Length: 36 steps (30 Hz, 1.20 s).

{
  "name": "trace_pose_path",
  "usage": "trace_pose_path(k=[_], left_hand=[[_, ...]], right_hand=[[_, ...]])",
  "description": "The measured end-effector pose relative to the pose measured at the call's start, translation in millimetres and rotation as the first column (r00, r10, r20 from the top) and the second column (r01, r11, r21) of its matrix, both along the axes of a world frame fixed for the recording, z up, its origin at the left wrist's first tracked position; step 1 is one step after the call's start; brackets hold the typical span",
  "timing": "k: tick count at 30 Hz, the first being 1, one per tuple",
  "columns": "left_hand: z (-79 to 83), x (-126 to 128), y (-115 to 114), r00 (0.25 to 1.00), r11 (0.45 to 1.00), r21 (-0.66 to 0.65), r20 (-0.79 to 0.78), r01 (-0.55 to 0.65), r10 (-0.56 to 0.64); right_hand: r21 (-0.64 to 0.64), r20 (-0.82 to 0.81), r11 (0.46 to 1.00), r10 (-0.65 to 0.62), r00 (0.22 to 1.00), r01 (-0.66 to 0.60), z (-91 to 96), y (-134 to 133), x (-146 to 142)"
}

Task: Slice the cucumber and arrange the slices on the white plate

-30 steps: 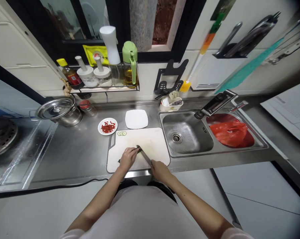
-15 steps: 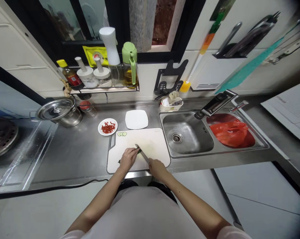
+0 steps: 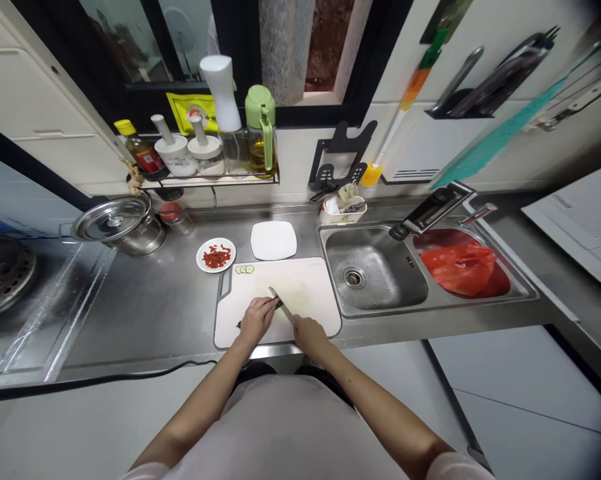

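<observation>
On the white cutting board (image 3: 305, 277), my left hand (image 3: 257, 318) grips a dark green cucumber (image 3: 279, 304), mostly hidden under the fingers; its one end shows left of the palm. My right hand (image 3: 310, 333) is closed round the handle of a knife (image 3: 283, 308). The blade lies slantwise at the cucumber's right end, close to my left fingertips. Several cucumber slices (image 3: 244, 269) overlap in the board's far left corner.
Beyond the board stand a white plate (image 3: 274, 240) and a small plate (image 3: 204, 261) of chopped red pieces. To the right is a steel sink (image 3: 380, 280) with a faucet (image 3: 430, 210) and a red plastic bag (image 3: 460, 267). A lidded pot (image 3: 140, 233) stands left, below a bottle rack (image 3: 210, 180).
My right hand and the knife have shifted slightly left and up. My left hand keeps its place on the cucumber.
</observation>
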<state>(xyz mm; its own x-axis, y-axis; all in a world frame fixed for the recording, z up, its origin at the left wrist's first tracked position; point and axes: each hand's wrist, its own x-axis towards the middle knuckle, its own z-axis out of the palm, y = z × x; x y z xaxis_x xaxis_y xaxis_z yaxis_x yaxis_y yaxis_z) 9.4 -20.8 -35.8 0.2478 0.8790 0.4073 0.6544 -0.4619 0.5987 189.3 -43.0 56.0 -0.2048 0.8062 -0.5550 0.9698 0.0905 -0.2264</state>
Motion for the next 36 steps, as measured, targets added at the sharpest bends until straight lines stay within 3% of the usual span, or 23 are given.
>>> trace_pose_path(k=[22, 36], left_hand=[[-0.8, 1, 1, 1.000, 1.000, 0.001, -0.023, -0.010, 0.010], [1.2, 0, 1, 1.000, 1.000, -0.009, -0.025, -0.011, 0.010]], right_hand=[[0.030, 0.019, 0.999, 0.024, 1.000, -0.025, -12.8, 7, -11], [0.080, -0.023, 0.996, 0.034, 0.999, -0.032, -19.9, 32, -26]])
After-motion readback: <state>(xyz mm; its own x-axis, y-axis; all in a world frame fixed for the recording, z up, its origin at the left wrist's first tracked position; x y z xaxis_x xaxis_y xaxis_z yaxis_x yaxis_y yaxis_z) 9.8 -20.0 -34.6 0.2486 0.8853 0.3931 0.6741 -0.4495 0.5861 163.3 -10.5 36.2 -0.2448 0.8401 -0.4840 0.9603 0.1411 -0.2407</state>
